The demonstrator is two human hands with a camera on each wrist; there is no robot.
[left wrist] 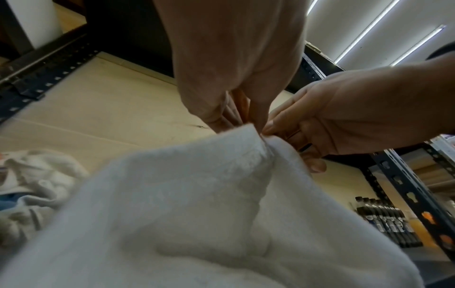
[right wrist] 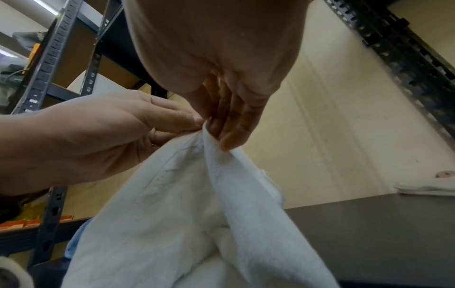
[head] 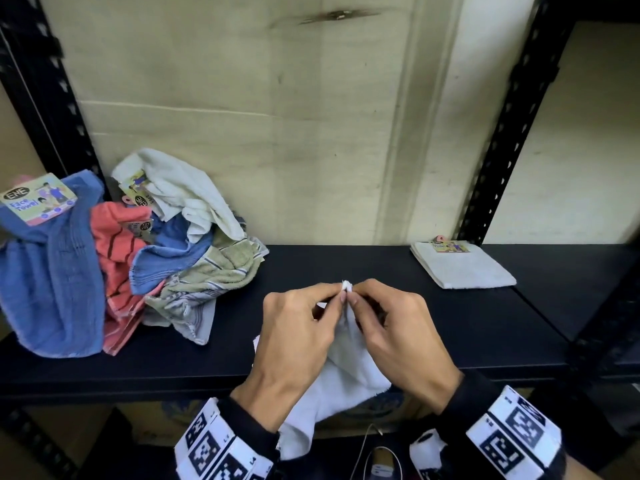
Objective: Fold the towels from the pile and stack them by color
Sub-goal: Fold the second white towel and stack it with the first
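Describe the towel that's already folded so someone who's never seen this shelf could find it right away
Start at the black shelf that runs across the scene and look toward its right end, near the right upright post. There lies the folded white towel, a flat square with a small printed label on its back edge. Unlike the crumpled pile at the left and the white towel held in the hands, it is flat and untouched.

Right hand (right wrist: 221,58) from above, fingertips (right wrist: 229,140) pinching top corner of white towel (right wrist: 187,224). Left hand (right wrist: 81,140) from left, thumb and fingers pinching same bunched corner (hands touching there). Towel hanging down over black shelf (right wrist: 369,233). Folded white towel (right wrist: 428,188) far right on shelf, against beige wall (right wrist: 344,126).
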